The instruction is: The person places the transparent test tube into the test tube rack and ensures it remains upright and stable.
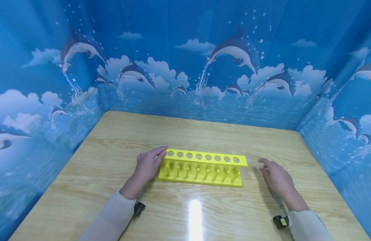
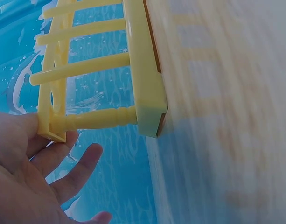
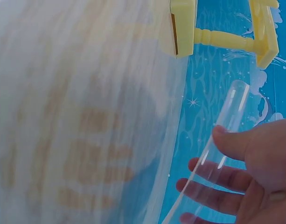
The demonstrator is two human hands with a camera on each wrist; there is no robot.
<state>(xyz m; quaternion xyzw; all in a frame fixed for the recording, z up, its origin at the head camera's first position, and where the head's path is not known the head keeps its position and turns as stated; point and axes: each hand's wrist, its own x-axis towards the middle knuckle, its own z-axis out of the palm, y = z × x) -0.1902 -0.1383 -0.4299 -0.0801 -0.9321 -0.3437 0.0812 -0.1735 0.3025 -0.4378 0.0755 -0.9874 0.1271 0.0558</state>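
A yellow test tube rack stands on the wooden table, with one row of holes along its top bar and a row of pegs below. My left hand pinches the left end of that top bar between thumb and fingers; in the left wrist view the other fingers spread beneath it. To the right of the rack, my right hand holds a clear test tube, its rounded end pointing toward the rack. The tube is apart from the rack and barely visible in the head view. No tubes sit in the rack's holes.
The wooden table has a bright light reflection near its front. Blue curtains printed with dolphins close in the back and both sides. Small dark devices are strapped at both wrists, by the pale sleeves.
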